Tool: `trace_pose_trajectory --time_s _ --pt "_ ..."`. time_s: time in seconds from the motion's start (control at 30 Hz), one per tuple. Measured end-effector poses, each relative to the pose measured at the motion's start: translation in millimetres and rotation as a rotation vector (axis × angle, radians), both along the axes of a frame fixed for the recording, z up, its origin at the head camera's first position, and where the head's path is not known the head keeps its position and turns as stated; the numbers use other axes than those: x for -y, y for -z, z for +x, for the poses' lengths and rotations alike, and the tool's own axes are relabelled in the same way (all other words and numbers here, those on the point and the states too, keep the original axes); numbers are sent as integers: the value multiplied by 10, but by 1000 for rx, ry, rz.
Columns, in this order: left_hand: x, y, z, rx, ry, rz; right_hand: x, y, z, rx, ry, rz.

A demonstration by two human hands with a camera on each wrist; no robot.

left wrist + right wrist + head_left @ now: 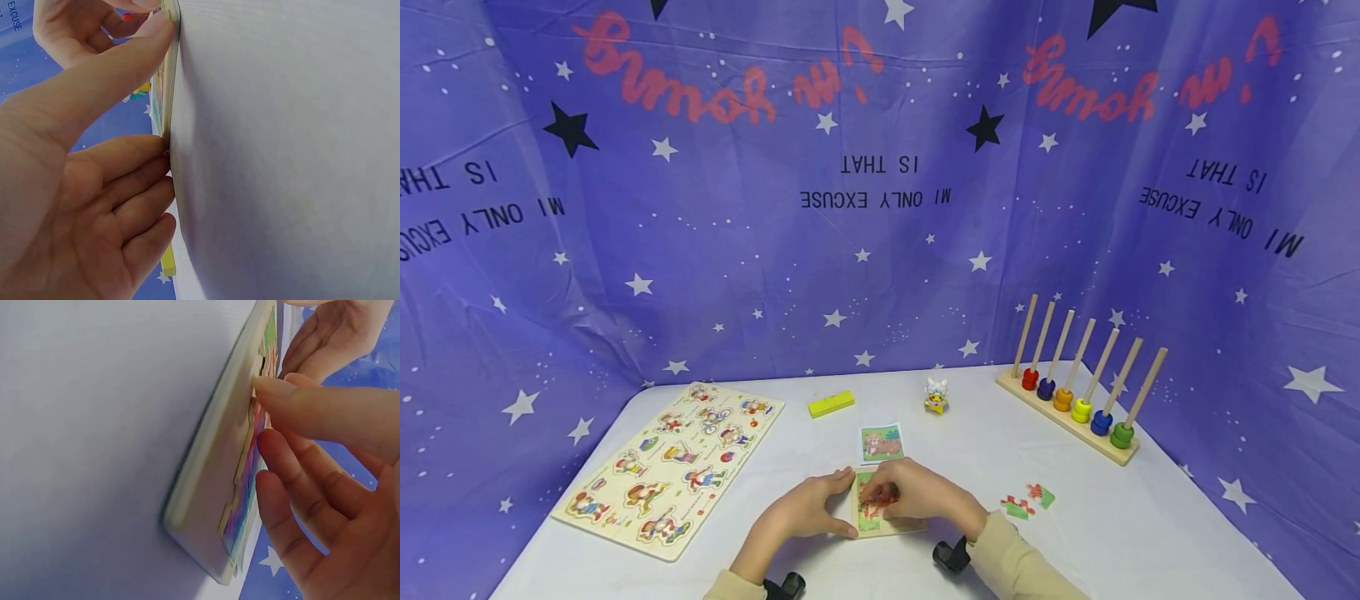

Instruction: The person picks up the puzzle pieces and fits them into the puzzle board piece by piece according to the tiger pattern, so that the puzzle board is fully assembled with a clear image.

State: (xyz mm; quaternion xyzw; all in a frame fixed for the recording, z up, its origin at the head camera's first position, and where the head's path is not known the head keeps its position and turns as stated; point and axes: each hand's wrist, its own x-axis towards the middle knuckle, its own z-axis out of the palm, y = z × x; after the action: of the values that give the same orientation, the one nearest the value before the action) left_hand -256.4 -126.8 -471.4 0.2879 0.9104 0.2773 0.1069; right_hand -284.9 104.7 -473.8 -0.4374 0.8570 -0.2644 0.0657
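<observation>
A small jigsaw board (905, 527) with a pale wooden rim lies flat in front of me. My left hand (805, 507) grips its left side, thumb at the near corner and fingers at the far one; the left wrist view shows the thumb (156, 28) on the rim. Above the board, my right hand (917, 492) has thumb and fingertips down on a red-printed jigsaw piece (871, 498), partly hidden by the fingers. In the right wrist view the thumb tip (269, 387) sits at the stepped edge of the laid pieces. Bare wood shows along the board's near right.
Loose jigsaw pieces (1018, 506) lie to the right. A picture card (882, 443) sits just behind the board. Further back are a yellow block (831, 404) and a small figurine (936, 397). A large peg puzzle (670, 467) lies left; a bead rack (1067, 417) stands back right.
</observation>
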Motion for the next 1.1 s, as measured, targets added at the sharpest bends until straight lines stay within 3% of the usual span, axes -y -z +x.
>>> trace_pose_trajectory --time_s 0.5,1.1 --pt "7 -17 17 15 -5 8 -28 -3 7 68 40 -28" --pt "2 -6 -2 6 2 0 -3 -6 -7 47 32 -29"
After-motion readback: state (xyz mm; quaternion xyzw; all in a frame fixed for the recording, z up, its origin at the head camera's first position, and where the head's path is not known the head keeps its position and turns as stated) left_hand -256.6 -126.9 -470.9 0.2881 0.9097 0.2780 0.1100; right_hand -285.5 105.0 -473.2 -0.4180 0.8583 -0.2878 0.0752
